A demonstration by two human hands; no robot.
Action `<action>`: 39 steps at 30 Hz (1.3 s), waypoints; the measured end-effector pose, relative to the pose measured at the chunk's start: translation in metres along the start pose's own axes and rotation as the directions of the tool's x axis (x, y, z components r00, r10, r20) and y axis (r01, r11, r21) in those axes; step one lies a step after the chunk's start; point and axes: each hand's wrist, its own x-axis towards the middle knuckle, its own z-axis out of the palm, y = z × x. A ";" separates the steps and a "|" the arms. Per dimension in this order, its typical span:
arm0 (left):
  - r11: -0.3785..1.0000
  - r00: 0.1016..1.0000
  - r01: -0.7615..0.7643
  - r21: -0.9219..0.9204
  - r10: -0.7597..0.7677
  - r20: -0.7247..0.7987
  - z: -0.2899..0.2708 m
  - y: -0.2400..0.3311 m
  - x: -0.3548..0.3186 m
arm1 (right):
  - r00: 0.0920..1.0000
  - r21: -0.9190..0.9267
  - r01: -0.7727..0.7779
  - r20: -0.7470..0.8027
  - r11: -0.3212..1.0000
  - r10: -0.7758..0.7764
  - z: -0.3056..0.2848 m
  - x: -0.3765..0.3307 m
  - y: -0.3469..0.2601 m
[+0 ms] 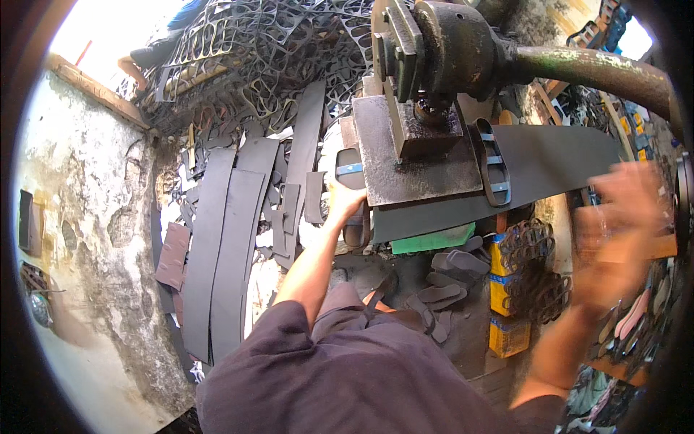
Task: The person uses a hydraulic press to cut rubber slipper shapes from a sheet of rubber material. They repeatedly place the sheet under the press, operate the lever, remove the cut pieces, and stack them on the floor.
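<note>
A dark metal press head (423,148) with a flat square plate stands in front of me. Under it lies a long dark grey foam or rubber sheet (564,155), which reaches out to the right. To the right of the plate, a sole-shaped cutting die (496,176) with blue crossbars rests on the sheet. At the plate's left edge, my left hand (347,199) is closed on the near part of another such cutting die (349,160); the plate partly covers this die. My right hand (625,199) is smeared by motion near the sheet's right end, its fingers unclear.
Long dark strips (238,217) lean at the left by a stained wall (101,210). Cut-out scrap webbing (267,50) is heaped at the back. Loose soles (444,286) lie below, near yellow boxes (506,296) and hanging dies (531,249). Another person's hand (131,72) shows at far left.
</note>
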 end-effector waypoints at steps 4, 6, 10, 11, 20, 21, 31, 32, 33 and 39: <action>0.800 0.991 0.019 -0.599 0.066 0.120 -0.039 -0.004 -0.028 | 0.795 0.528 -0.553 0.565 0.644 0.220 0.117 -0.119 -0.067; 0.852 0.977 -0.155 -0.500 0.209 0.053 -0.075 0.041 -0.066 | 0.718 0.577 -0.691 0.619 0.436 0.319 0.147 -0.135 -0.098; 0.701 0.493 -0.631 -0.334 0.694 0.525 -0.109 0.086 -0.127 | 0.743 0.679 -0.657 0.513 0.327 0.430 0.191 -0.127 -0.142; 0.696 0.501 -0.670 -0.260 0.681 0.533 -0.101 0.094 -0.142 | 0.685 0.621 -0.716 0.535 0.320 0.494 0.190 -0.127 -0.148; 0.605 0.342 -0.736 -0.304 0.720 0.604 -0.015 0.037 -0.220 | 0.196 0.225 -0.970 0.500 0.092 0.844 0.196 -0.252 -0.161; 0.629 0.308 -0.706 -0.325 0.686 0.659 -0.025 0.032 -0.225 | 0.190 0.444 -0.880 0.658 -0.171 0.729 0.198 -0.290 -0.166; 0.630 0.463 -0.749 -0.207 0.720 0.518 -0.082 -0.003 -0.159 | -0.432 0.570 -0.399 0.574 -0.718 0.696 0.173 -0.463 -0.151; 0.641 0.468 -0.740 -0.205 0.709 0.528 -0.080 -0.006 -0.155 | -0.470 0.696 -0.274 0.505 -0.664 0.724 0.183 -0.481 -0.146; 0.652 0.479 -0.731 -0.200 0.699 0.531 -0.077 -0.006 -0.154 | -0.512 0.656 -0.315 0.492 -0.686 0.705 0.196 -0.494 -0.146; 0.745 0.649 -0.649 -0.154 0.648 0.398 -0.059 0.025 -0.175 | 0.017 0.333 -0.923 0.535 -0.192 0.845 0.211 -0.351 -0.210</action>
